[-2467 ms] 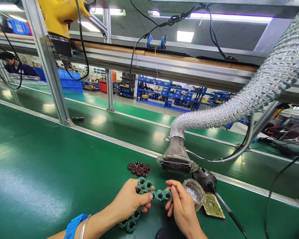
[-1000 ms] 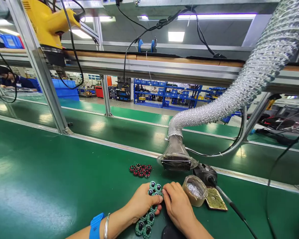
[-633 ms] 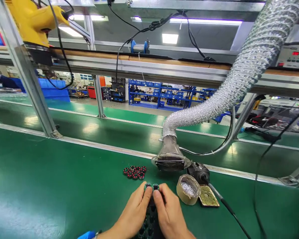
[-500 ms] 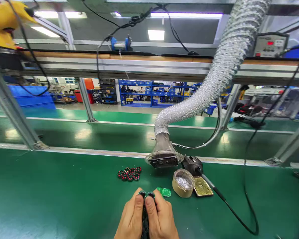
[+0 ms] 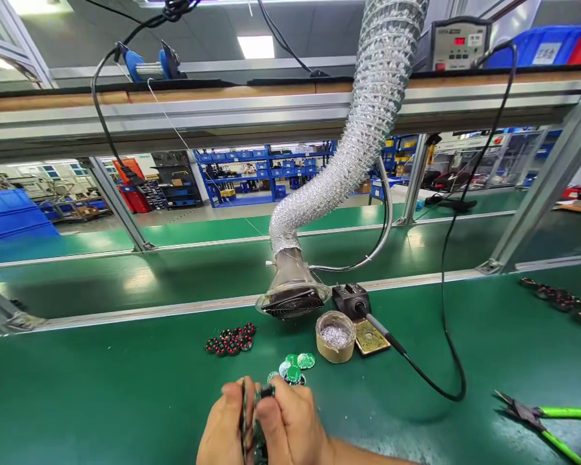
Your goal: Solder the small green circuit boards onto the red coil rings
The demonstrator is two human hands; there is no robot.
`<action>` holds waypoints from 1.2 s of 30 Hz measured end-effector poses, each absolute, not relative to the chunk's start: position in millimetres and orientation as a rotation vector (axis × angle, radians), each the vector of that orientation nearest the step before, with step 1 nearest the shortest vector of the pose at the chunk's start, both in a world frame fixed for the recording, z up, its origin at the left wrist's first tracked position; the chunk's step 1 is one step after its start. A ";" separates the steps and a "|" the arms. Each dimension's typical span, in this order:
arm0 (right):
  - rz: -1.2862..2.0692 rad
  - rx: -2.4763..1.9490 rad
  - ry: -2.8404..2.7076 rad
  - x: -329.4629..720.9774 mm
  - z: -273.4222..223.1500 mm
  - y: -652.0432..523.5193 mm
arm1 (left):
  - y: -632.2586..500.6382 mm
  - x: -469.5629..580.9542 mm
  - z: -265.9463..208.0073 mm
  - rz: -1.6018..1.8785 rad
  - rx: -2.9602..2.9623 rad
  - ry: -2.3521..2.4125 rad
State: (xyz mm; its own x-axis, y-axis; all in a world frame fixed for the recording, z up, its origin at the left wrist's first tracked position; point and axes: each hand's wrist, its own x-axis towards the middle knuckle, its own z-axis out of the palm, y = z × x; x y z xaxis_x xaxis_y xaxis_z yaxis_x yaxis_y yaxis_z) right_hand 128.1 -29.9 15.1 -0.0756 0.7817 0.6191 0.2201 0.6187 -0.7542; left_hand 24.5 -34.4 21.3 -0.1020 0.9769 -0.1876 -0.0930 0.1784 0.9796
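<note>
We're likely snapping boards (image 5: 266,391) apart, bottom centre: left hand (image 5: 221,423) and right hand (image 5: 295,416) both pinch them. Next clean break probably needs firm, even grip.

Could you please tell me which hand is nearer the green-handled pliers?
Right: the right hand sits left of the pliers, apart from them; the left hand is farther left.

Discs (image 5: 294,373) just beyond the hands (image 5: 294,416), left of the container (image 5: 336,353).
</note>
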 end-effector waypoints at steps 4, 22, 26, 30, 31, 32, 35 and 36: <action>0.796 -0.881 -1.521 135.1 17.8 -23.2 | -26.8 25.7 28.1 1.061 0.930 1.260; 0.960 -1.151 -1.415 175.9 9.9 7.4 | 3.7 -1.4 36.1 0.796 1.360 1.205; 1.049 -1.218 -1.438 172.3 5.4 12.5 | 2.4 1.4 36.1 0.809 1.402 1.224; 1.130 -1.176 -1.576 165.2 7.1 8.3 | 1.2 3.9 32.6 0.819 1.419 1.198; 1.092 -1.172 -1.597 164.4 9.1 5.1 | 0.3 4.6 31.7 0.818 1.409 1.196; 1.045 -1.171 -1.607 164.0 11.3 1.8 | -0.8 5.2 31.0 0.817 1.395 1.200; 0.965 -1.184 -1.589 163.8 15.6 -5.2 | -4.2 7.3 29.5 0.817 1.375 1.213; 0.986 -1.193 -1.576 163.4 15.6 -5.8 | -4.8 7.8 29.2 0.818 1.381 1.210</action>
State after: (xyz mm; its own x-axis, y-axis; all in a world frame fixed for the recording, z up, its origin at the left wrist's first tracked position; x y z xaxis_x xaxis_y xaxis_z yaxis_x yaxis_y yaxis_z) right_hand 163.4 -5.8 15.6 -0.1301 0.9734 0.1885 0.2562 0.2167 -0.9420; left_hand 7.8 -4.8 29.2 0.2475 0.9578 -0.1459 0.2208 0.0909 0.9711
